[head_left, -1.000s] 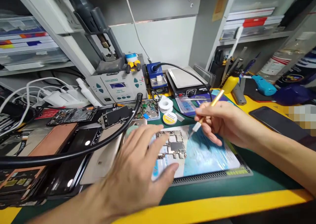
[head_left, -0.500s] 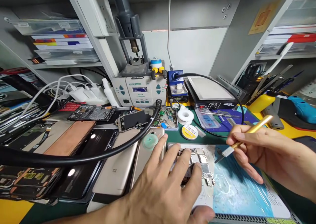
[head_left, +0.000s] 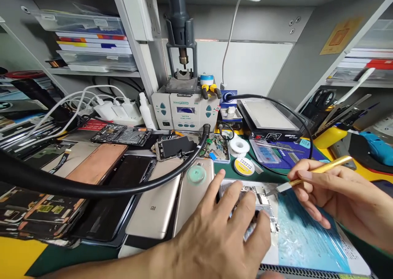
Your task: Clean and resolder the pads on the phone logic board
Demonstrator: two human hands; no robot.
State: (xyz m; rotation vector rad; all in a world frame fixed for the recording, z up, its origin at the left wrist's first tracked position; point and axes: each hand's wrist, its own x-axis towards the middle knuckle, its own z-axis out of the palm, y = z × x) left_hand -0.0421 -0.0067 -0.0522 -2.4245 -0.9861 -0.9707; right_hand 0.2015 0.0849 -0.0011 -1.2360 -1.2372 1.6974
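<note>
My left hand (head_left: pixel 211 225) lies palm down with its fingers spread over a phone circuit board (head_left: pixel 260 198); they cover much of it, and some fingertips appear to rest on it. My right hand (head_left: pixel 319 189) is closed in a pinch around a hobby knife (head_left: pixel 319 170) with a gold handle and a short blade. The knife is tilted, its tip pointing left at the upper right part of the board. Beneath the board is a work mat (head_left: pixel 307 230) with a blue, smeared right half.
Several phones, including a gold phone (head_left: pixel 153 207), lie to the left. A thick black hose (head_left: pixel 166 176) arches over them from the soldering station (head_left: pixel 184 111). Behind the board sit a solder spool (head_left: pixel 239 146), a round yellow-and-white tin (head_left: pixel 244 166) and a parts tray (head_left: pixel 219 148).
The knife tip has moved left and away from me, from the mat beside the board to over the board's edge. The whole view has shifted slightly, so things appear further right.
</note>
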